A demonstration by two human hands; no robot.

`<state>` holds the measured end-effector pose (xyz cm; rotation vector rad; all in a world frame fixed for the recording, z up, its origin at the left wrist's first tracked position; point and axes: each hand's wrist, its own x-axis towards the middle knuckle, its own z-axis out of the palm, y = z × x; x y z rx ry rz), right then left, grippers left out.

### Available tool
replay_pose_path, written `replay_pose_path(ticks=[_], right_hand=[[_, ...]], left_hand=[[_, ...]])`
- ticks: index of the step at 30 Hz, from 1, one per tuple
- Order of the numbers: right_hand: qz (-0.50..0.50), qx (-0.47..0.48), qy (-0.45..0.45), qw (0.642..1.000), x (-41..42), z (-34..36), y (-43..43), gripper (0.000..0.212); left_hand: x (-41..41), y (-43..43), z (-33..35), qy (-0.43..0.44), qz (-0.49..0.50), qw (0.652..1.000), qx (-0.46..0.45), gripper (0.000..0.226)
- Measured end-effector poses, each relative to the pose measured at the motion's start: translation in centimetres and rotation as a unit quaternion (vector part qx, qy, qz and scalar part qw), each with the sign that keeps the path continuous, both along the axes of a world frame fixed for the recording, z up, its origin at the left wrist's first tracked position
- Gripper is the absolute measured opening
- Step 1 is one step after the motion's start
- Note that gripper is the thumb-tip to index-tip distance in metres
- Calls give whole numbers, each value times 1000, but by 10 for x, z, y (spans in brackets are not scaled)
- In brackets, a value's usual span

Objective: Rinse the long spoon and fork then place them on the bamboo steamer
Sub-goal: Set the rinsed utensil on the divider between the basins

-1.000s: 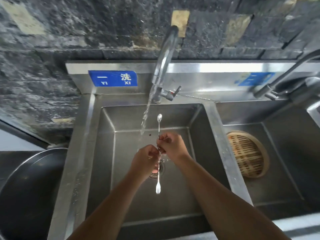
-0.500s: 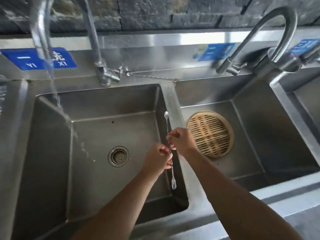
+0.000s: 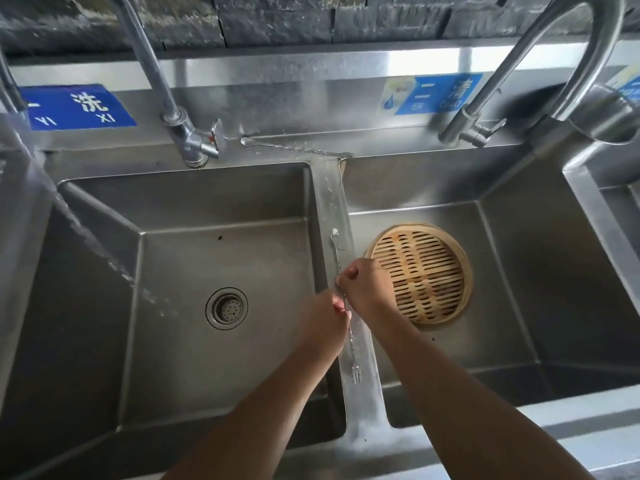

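My right hand [image 3: 363,289] pinches the thin handle of the long spoon [image 3: 334,251], whose small bowl points away from me. My left hand [image 3: 323,327] is closed on the long fork [image 3: 355,370], whose tines point toward me. Both utensils lie in one line above the steel divider [image 3: 330,195] between the two basins, and the hands touch each other there. The round bamboo steamer [image 3: 420,271] lies flat on the floor of the right basin, just right of my right hand, with nothing on its slats.
Water [image 3: 86,244] still streams from the left into the left basin, near its drain [image 3: 227,308]. Two taps [image 3: 194,140] [image 3: 474,128] stand on the back ledge, and another long thin utensil [image 3: 294,148] lies there. A third basin [image 3: 620,209] starts at the far right.
Both hands carried the spoon and fork rightward, out of the water stream in the left basin to above the divider. The view shifted right with them, bringing the steamer closer.
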<state>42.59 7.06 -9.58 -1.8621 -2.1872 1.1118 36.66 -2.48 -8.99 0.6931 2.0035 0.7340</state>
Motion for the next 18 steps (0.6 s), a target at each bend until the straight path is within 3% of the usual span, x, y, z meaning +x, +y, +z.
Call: replay_pose_path(ticks=[6,10,18], right_hand=[[21,36,-23,999,2,-4,-1,6],[30,45,-31,998,0,-5,-2,8],[44,43,-35,997,1,-5,1,9]], left_hand=[[2,0,6,26,-29,999,1,9],[5,1,8,63,-39,997,12,26],[6,-2,6,76,-47,996,26,18]])
